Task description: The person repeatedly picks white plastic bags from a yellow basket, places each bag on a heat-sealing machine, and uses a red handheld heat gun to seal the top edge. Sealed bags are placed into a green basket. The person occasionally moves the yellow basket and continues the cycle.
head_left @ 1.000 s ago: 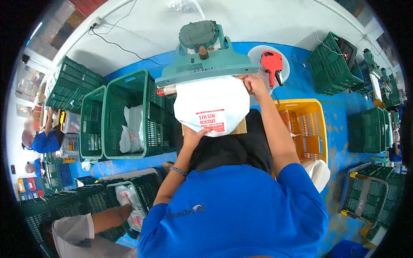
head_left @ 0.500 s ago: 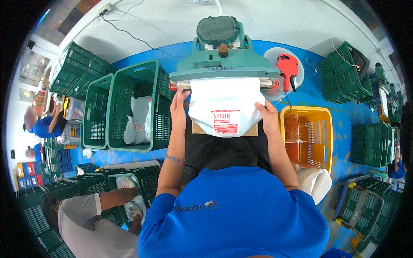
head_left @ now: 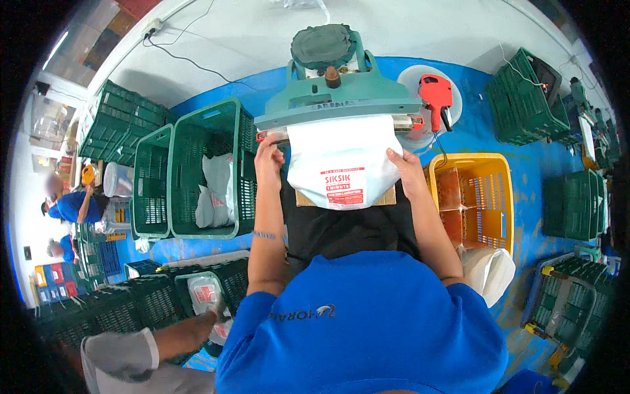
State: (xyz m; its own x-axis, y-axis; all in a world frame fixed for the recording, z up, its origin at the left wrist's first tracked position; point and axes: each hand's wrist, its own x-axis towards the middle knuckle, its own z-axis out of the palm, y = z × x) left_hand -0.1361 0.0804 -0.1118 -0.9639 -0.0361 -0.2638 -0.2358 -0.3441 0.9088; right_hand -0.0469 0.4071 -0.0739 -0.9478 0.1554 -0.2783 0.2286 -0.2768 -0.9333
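Note:
A white plastic bag (head_left: 342,161) with red print hangs from the jaw of a green bag sealer (head_left: 338,108). Its upper edge goes under the sealer's bar, and its rounded lower part rests over a wooden board (head_left: 380,199). My right hand (head_left: 408,169) pinches the bag's right side between thumb and fingers. At the sealer's left end is my left hand (head_left: 269,157), its fingers curled in, apart from the bag and with nothing seen in them.
On the left, a green crate (head_left: 205,167) holds white bags. A yellow crate (head_left: 495,203) with orange-red packs stands at right, below a red heat gun-like tool (head_left: 436,102) on a white round lid. Behind me on the left, a co-worker's arm (head_left: 187,335) reaches into a crate.
My left hand's fingers have gone from stretched to curled beside the sealer. My right hand still grips the bag. The view has shifted slightly, and the co-worker has moved lower left.

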